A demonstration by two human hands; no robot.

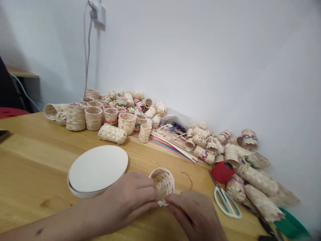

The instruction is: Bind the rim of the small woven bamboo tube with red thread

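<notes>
A small woven bamboo basket [164, 180] is tilted with its open mouth facing up and toward me, and a pale strip runs around its rim. My left hand [134, 197] grips the basket's left side, fingers closed on its wall. At the lower right of the rim, my right hand [193, 211] pinches the edge between thumb and forefinger. Just beyond the right hand, a thin red thread [188, 179] lies curled on the table. A white oval board or lid [99, 169] rests to the left of the basket, on a similar pale piece.
Many woven baskets [93, 117] stand and lie along the wall. Coloured flat strips [173, 149] lie in the middle. At right are white-handled scissors [227, 202], a red spool [222, 172] and a green object [292, 224]. A dark item [3, 134] sits at the left edge.
</notes>
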